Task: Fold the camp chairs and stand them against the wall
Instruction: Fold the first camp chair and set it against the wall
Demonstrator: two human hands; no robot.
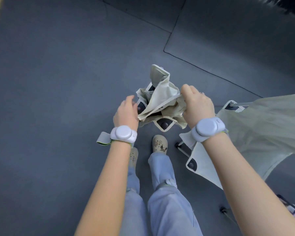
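Observation:
A folded camp chair (162,97) with cream fabric and black corner caps stands bunched together on the floor just ahead of my feet. My left hand (126,113) grips its left side, fingers curled round the fabric and a capped pole end. My right hand (197,104) grips the right side, pinching a fold of the fabric. A second camp chair (255,133), same cream fabric, stands unfolded at the right, partly behind my right forearm. No wall is in view.
Dark grey floor mats (58,82) with thin seams cover the ground ahead and to the left. My feet in beige clogs (159,143) stand directly behind the folded chair. A small patterned object (293,208) lies at the lower right edge.

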